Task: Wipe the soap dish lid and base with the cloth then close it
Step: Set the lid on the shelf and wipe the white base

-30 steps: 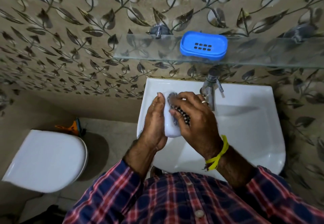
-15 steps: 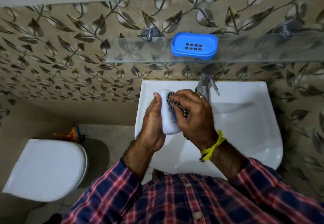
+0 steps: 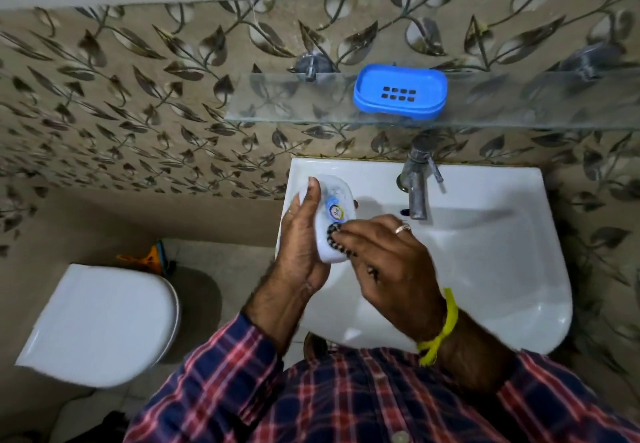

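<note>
— Where is the soap dish?

— Its clear lid (image 3: pixel 334 215) is over the left edge of the white sink (image 3: pixel 485 269), cradled in the left hand (image 3: pixel 301 245). The right hand (image 3: pixel 388 262) presses a dark patterned cloth (image 3: pixel 334 234) against it with bunched fingers. The blue base (image 3: pixel 400 92) sits apart on a glass shelf (image 3: pixel 277 103) above.

— What else is close?

— A metal tap (image 3: pixel 415 186) just right of the hands, and a closed toilet (image 3: pixel 100 325) on the left.
</note>
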Motion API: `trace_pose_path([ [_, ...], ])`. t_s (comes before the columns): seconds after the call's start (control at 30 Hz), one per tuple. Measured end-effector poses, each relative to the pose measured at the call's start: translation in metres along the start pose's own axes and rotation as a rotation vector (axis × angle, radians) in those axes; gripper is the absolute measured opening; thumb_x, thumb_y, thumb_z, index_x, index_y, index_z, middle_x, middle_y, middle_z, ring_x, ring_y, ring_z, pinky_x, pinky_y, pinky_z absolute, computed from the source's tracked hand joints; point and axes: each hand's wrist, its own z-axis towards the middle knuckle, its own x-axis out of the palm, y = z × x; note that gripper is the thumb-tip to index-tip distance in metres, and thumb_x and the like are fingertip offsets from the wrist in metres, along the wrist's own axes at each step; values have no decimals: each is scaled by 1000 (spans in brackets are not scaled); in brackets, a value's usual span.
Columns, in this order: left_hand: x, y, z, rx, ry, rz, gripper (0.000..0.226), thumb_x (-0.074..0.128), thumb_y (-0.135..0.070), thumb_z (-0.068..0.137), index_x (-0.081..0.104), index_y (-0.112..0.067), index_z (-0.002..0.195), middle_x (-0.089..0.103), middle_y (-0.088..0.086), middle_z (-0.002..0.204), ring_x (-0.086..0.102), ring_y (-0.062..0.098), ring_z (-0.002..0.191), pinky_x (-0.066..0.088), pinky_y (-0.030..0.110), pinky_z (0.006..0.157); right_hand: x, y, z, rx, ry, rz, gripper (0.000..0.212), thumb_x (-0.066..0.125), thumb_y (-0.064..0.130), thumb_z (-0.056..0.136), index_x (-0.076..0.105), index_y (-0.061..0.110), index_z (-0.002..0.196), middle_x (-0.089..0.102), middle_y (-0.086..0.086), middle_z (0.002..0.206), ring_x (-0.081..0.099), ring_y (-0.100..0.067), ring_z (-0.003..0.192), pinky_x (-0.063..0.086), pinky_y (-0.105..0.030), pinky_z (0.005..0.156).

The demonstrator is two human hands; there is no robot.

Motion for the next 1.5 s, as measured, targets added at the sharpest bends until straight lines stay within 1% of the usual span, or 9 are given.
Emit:
trace_pose_path([
  [0.27,-1,-4,1,34,28,8,91,59,-47,81,34,9,148,49,28,123,57,33,100,55,36,77,-2,-2,9,-18,3,-14,26,61,-5,86,75,7,105,73,-6,112,63,-32,90,52,-39,86],
  [0.4,-4,8,-2,10,78,-8,69,52,-40,95,41,10,142,54,28,125,58,36,111,52,41,92,3,-6,31,72,-42,-32,28,63,-7,80,74,3,103,73,-11,109,63,-33,90,51,-39,87],
  [0.5,-15,9,-2,46,86,15,63,51,-41,99,46,9,137,58,26,118,63,31,99,60,37,80,4,0,15,-2,-12,-48,26,57,-3,87,74,5,105,72,-8,112,61,-30,91,49,-35,88],
  [0.67,-15,23,-7,64,116,65,57,60,-34,97,49,2,141,67,23,124,73,30,100,61,38,73,3,-8,38,174,-44,-70,25,59,2,84,74,6,105,72,-8,109,63,-32,92,48,-36,87],
  [0.97,-25,23,-2,81,145,154,60,58,-44,94,54,-2,136,71,19,121,72,31,106,60,39,77,4,-12,45,131,-34,-80,26,64,2,82,75,10,105,72,-5,109,61,-29,91,47,-34,84],
  [1.07,-28,12,0,127,201,97,47,61,-30,97,55,4,129,68,21,119,69,30,107,59,39,88,3,-13,36,62,9,-55,24,64,4,84,75,13,104,71,-3,110,59,-25,92,46,-33,86],
  [1.2,-20,11,1,55,128,132,60,56,-29,96,46,11,140,55,31,139,57,39,124,46,48,111,0,-24,46,246,-64,28,25,65,-2,84,76,10,103,74,-5,105,67,-29,95,49,-37,90],
  [1.33,-18,0,7,107,154,107,56,55,-36,95,50,3,136,62,24,115,66,30,98,58,39,87,1,-13,23,64,-14,9,27,61,0,87,74,11,108,73,-4,111,63,-28,97,49,-37,90],
  [1.5,-14,12,9,104,136,147,50,50,-32,99,53,5,132,64,26,114,68,32,97,58,40,84,-1,-17,30,206,-74,17,30,61,-5,83,75,9,105,73,-5,104,63,-31,90,51,-39,84],
])
